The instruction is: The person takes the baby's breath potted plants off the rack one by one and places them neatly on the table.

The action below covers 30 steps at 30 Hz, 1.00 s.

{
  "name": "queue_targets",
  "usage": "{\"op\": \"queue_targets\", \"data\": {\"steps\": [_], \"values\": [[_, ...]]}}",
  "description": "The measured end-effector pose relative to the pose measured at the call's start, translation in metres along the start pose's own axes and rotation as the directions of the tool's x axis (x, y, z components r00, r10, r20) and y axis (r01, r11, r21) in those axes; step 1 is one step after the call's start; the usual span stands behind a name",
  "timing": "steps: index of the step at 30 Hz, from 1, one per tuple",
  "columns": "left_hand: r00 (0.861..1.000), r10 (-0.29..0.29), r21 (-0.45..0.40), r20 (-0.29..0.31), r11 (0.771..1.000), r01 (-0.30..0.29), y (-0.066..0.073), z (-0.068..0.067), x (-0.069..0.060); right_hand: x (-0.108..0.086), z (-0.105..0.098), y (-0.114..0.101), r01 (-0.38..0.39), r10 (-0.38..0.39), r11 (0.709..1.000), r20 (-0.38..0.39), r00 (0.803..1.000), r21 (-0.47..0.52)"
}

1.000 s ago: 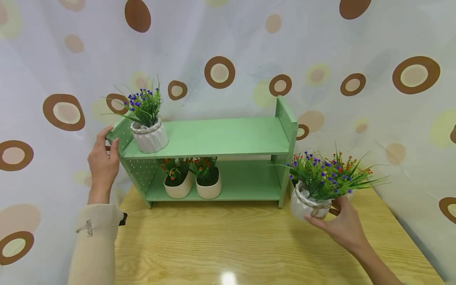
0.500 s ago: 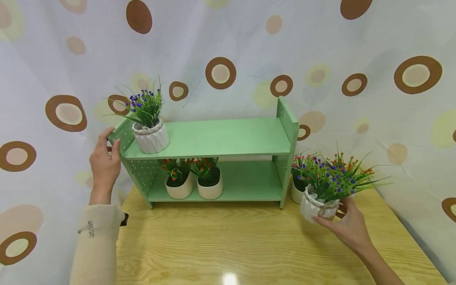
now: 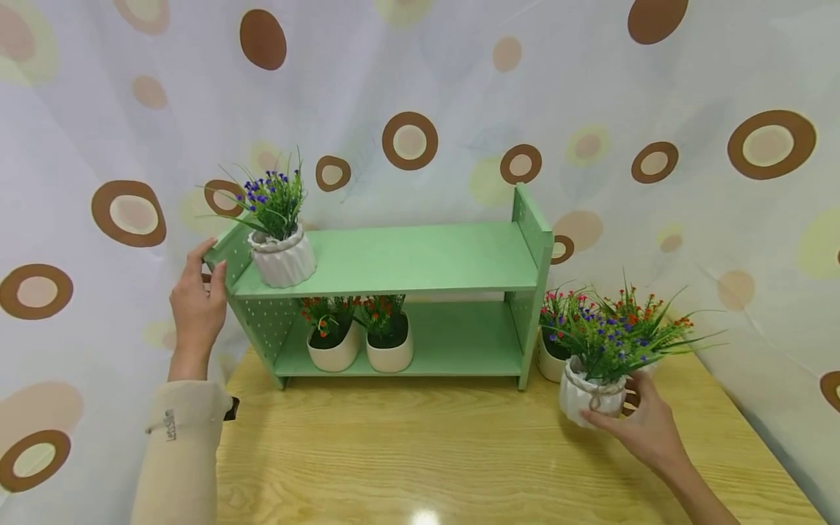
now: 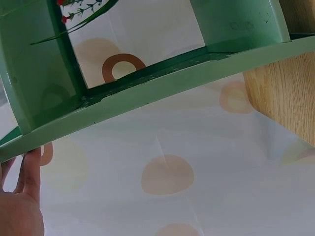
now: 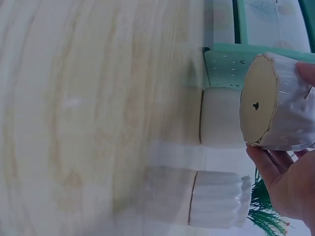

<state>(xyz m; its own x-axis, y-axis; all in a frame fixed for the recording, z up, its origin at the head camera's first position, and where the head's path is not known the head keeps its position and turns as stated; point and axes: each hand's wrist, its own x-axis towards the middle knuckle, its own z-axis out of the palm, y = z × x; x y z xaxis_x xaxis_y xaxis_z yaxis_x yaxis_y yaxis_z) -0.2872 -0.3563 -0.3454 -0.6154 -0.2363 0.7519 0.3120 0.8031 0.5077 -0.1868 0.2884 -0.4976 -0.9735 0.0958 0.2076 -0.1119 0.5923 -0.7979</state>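
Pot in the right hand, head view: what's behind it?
Two plants: a pink-flowered plant, its pot partly showing, and an orange-flowered plant, its pot mostly covered by the held plant and right hand. Anything fully hidden there can't be told.

A white pot (image 5: 283,105), its base exposed, is gripped by the right hand (image 5: 293,184); a smooth pot (image 5: 223,118) and a ribbed pot (image 5: 218,199) are supported by the counter (image 5: 98,98).

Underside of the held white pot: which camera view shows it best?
The right wrist view: the underside faces that camera, with a dark mark near its middle. The head view shows the pot, twine and purple flowers but not that underside; the left wrist view shows none of the pot.
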Motion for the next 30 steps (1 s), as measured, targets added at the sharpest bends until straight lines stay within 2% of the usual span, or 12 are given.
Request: {"op": "queue_targets", "data": {"steps": [12,21,30], "values": [[1.0,-0.002,-0.006,-0.009,1.0,0.002,0.0,0.0,0.001,0.0,0.003,0.019,-0.106,0.109,0.994,0.127,0.986,-0.03],[1.0,-0.019,0.0,0.006,1.0,0.019,0.003,0.0,0.0,0.004,0.006,0.021,-0.136,0.148,0.988,0.194,0.97,-0.075],[1.0,-0.023,0.006,0.003,1.0,0.023,0.006,-0.002,0.0,0.007,0.008,0.02,-0.142,0.155,0.987,0.217,0.964,-0.071]]}}
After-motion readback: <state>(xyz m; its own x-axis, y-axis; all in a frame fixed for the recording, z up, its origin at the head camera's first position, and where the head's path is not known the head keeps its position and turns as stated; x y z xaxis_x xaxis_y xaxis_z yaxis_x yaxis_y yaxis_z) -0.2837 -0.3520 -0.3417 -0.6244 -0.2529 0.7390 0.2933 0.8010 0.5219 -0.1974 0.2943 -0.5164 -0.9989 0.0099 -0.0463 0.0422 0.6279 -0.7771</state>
